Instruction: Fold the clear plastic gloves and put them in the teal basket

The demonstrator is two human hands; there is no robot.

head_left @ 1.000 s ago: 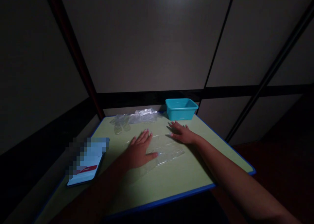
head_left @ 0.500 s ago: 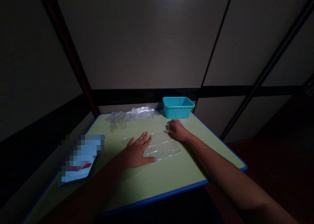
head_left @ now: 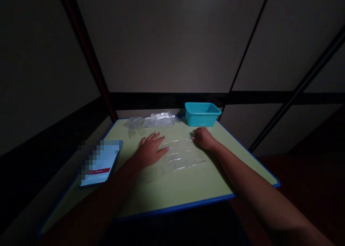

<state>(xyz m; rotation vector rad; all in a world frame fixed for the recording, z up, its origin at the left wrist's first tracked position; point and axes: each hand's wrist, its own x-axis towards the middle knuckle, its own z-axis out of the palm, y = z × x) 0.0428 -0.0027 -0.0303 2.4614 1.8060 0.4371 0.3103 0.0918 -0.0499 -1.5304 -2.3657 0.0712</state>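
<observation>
A thin clear plastic bag [head_left: 185,162] lies flat on the table, with shiny creases across it. My left hand [head_left: 151,151] is open, fingers spread and palm down, over the bag's left side; whether it presses on the plastic cannot be made out. At the bag's far right corner, the fingers of my right hand [head_left: 205,138] are pinched together on its edge. Farther back, more crumpled clear plastic [head_left: 159,121] lies in a loose pile, with rounded finger-like ends toward me.
A turquoise plastic basket [head_left: 201,119] stands at the back right of the pale green table [head_left: 188,190], which has a blue rim. A tablet-like device [head_left: 104,163], partly pixelated, lies at the left edge. Panelled doors [head_left: 172,51] rise right behind the table.
My left hand has slid away from me, off the bag's near part. My right hand stays at the far right corner. The whole view has shifted slightly.
</observation>
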